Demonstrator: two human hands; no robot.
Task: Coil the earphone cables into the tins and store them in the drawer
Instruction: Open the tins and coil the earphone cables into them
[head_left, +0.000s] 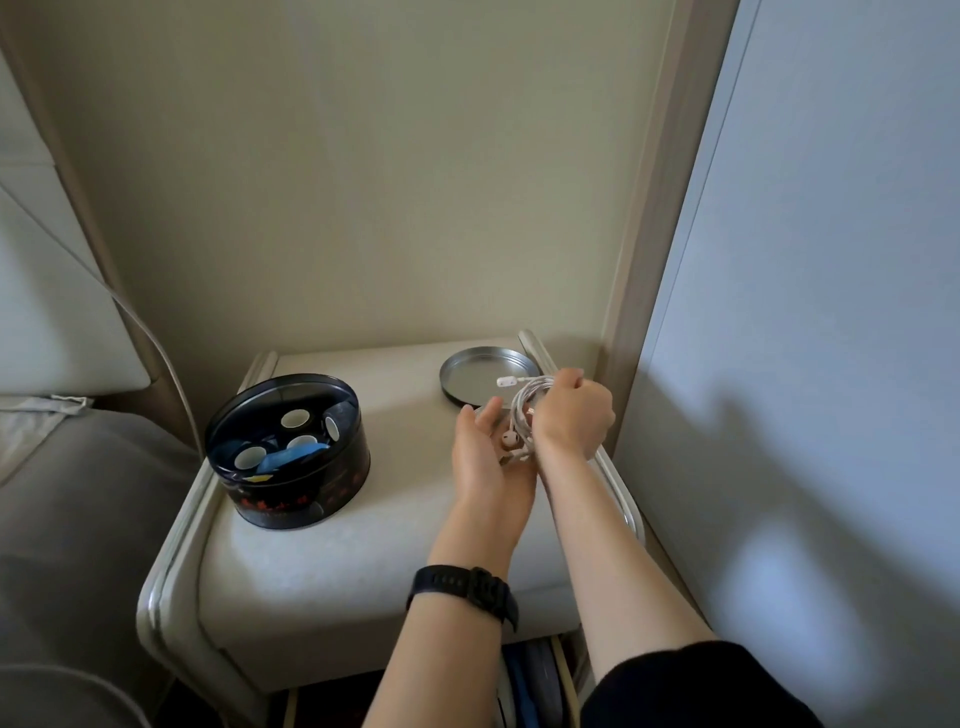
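Beige wall behind, padded cream tabletop (395, 545) of a bedside unit below. Grips the looped white earphone cable (522, 410) in the right hand (576, 410), fingers curled round the bundle, above the right rear part of the tabletop. Supports the lower end of the loops with the left hand (480, 457), fingers straight and relaxed, palm turned toward the coil, earbuds (509, 441) resting against it. Long axis of the coil roughly upright and leaning away, plug end (506, 382) uppermost and pointing left over the shallow silver tin (467, 379). Silver tin just behind and slightly left of both hands, lying flat, apparently touching neither; right hand the nearer to its rim. Bare metal inside, nothing in it. Taller black round tin (291, 499) well apart on the left side, holding tape-like rolls and blue items; clear cover present or not, cannot tell. Drawer (530, 675) beneath the front edge, partly open, with blue and dark contents not identifiable. Judged: coiling close to complete; calls next for a short forward lowering into the silver tin; loose plug end liable to spring out of the loops.
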